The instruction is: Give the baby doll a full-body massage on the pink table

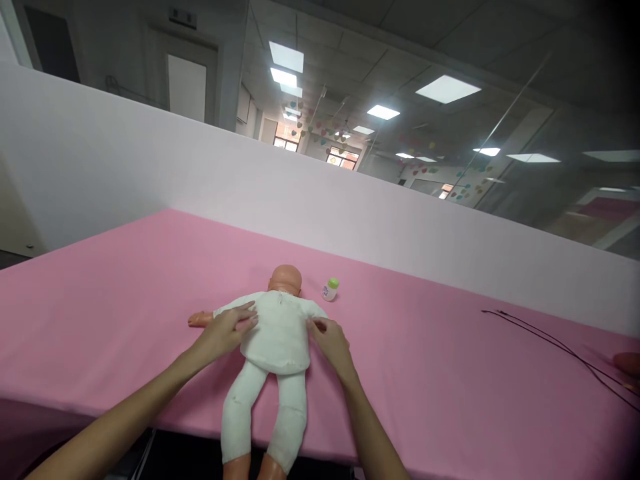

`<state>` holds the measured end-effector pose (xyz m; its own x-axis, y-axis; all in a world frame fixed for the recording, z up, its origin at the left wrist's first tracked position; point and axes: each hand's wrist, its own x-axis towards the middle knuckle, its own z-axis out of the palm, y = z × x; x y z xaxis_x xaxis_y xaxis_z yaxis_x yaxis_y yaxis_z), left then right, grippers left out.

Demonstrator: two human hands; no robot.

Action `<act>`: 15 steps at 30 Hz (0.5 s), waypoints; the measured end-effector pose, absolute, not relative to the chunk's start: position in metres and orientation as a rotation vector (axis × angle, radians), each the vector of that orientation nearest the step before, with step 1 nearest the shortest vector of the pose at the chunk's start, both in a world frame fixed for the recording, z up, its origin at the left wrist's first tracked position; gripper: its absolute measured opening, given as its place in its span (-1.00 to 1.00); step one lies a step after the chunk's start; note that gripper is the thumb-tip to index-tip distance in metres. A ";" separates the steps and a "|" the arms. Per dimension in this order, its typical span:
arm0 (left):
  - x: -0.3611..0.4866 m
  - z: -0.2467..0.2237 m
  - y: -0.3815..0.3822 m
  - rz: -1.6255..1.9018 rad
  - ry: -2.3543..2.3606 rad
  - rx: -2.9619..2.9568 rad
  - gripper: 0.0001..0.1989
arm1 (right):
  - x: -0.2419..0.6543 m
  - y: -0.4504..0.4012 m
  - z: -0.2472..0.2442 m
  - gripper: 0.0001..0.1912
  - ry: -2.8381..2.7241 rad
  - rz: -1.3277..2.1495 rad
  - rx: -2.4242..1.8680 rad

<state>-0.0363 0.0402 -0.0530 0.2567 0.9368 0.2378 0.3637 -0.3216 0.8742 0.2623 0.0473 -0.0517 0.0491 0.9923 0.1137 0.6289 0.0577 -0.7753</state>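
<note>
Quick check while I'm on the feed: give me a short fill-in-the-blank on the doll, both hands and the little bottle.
1. The doll lies on a table cover coloured ____.
2. Both hands rest on the doll's ____ outfit.
3. The small bottle beside the doll's head has a ____ cap.
4. The left hand lies by the doll's outstretched ____; the right hand touches the opposite side.

Missing words: pink; white; green; arm

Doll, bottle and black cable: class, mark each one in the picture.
doll (277, 333), head view, on its white chest.
bottle (330, 289), head view, on its body.
black cable (555, 343), head view, mid-length.
</note>
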 end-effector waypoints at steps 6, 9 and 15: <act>0.018 -0.064 0.070 0.773 1.197 2.182 -0.22 | 0.231 0.060 -0.062 -0.24 -1.808 0.573 -1.419; 0.033 -0.084 0.081 0.664 1.243 2.306 -0.14 | 0.223 0.069 -0.085 -0.15 -1.917 0.677 -1.478; 0.032 -0.101 0.078 0.694 1.305 2.390 -0.17 | 0.227 0.066 -0.100 -0.16 -1.928 0.688 -1.443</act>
